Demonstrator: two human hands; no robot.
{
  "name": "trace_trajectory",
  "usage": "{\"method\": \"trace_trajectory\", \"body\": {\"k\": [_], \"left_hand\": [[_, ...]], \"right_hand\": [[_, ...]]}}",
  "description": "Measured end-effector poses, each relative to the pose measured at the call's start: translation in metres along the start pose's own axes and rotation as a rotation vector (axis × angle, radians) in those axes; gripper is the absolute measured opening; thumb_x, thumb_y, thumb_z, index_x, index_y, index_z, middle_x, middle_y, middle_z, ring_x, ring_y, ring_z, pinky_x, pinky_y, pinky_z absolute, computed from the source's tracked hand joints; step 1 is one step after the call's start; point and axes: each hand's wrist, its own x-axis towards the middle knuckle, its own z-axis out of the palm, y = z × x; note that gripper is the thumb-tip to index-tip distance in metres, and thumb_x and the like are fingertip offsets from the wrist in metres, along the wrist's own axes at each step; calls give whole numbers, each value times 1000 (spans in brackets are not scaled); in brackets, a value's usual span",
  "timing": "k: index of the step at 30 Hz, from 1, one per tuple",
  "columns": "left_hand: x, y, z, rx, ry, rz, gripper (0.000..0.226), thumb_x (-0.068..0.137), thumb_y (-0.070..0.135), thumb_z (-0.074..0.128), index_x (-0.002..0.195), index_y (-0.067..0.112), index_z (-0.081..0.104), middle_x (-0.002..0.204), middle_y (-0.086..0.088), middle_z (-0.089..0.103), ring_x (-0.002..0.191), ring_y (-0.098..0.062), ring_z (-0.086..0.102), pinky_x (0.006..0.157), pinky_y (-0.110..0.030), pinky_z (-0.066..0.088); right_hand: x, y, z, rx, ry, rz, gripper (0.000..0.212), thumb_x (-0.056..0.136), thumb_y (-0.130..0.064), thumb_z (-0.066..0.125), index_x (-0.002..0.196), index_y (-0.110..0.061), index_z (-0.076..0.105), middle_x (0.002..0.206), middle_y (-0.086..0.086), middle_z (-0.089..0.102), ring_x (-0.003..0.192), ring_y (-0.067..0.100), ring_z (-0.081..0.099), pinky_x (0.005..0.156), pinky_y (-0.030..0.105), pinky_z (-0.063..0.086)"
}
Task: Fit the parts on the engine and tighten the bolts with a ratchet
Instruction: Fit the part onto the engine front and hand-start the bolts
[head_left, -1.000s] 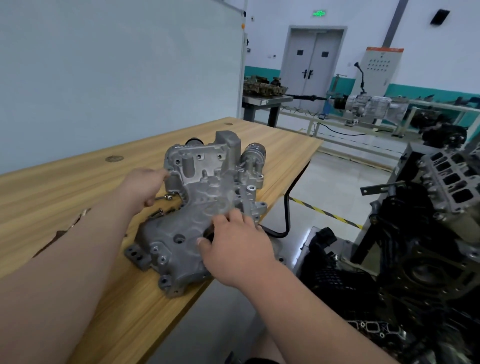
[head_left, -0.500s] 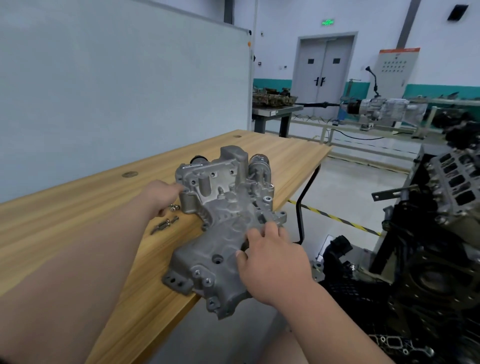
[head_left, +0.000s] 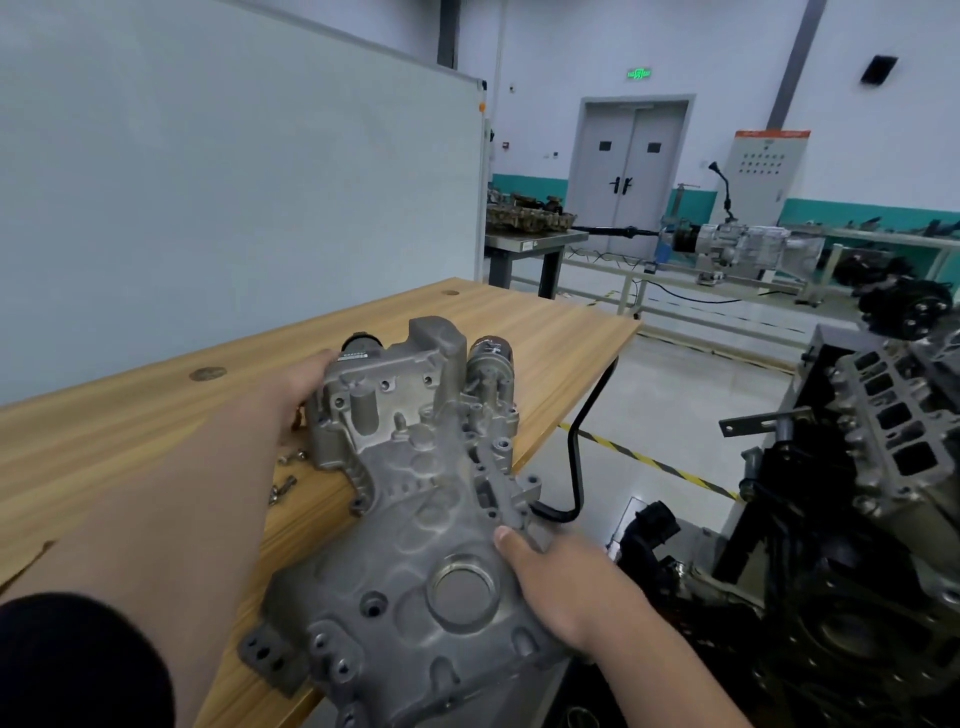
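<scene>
You held the grey aluminium front cover (head_left: 415, 519) in both hands over the right-hand edge of the wooden bench (head_left: 130, 431). Its lower end, with the round bore, hung out past the edge. Whether the upper end rested on the wood could not be told.

Your left hand (head_left: 304, 382) clasped the top left corner of the cover. Its fingers ran behind the casting and were hidden. Your right hand (head_left: 563, 590) gripped the right flank, with the thumb laid on the face and the fingers curled under the rim, out of sight. A black sleeve (head_left: 67, 665) showed at your left upper arm.

Loose bolts (head_left: 283, 488) lay on the bench just left of the cover, partly screened by your left forearm.

A black pipe (head_left: 575, 457) curved down from under the bench edge, close behind the cover's right side.

The engine (head_left: 883, 447) stood to your right, well apart from the cover, with its open ports facing up. Dark parts (head_left: 649, 535) sat on the floor between bench and engine, in the gap the cover overhung.

A whiteboard (head_left: 234, 182) stood behind the bench. Further off were a grey double door (head_left: 631, 166), a gearbox on a frame (head_left: 737, 249), a control cabinet (head_left: 769, 166), a steel table carrying a cylinder head (head_left: 530, 218), and yellow-black floor tape (head_left: 649, 462).
</scene>
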Motion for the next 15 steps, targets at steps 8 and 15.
{"method": "trace_trajectory", "body": {"k": [8, 15], "left_hand": [[2, 4, 12, 31, -49, -47, 40, 88, 48, 62, 74, 12, 57, 54, -8, 64, 43, -22, 61, 51, -28, 55], [7, -6, 8, -30, -101, -77, 37, 83, 48, 66, 75, 12, 62, 63, -4, 67, 60, -20, 62, 67, -32, 56]], "right_hand": [[-7, 16, 10, 57, 44, -32, 65, 87, -75, 33, 67, -17, 55, 65, 1, 56, 68, 22, 57, 53, 28, 36], [-3, 13, 3, -6, 35, -110, 68, 90, -71, 30, 102, -16, 67, 104, 11, 68, 96, 26, 62, 84, 36, 48]]}}
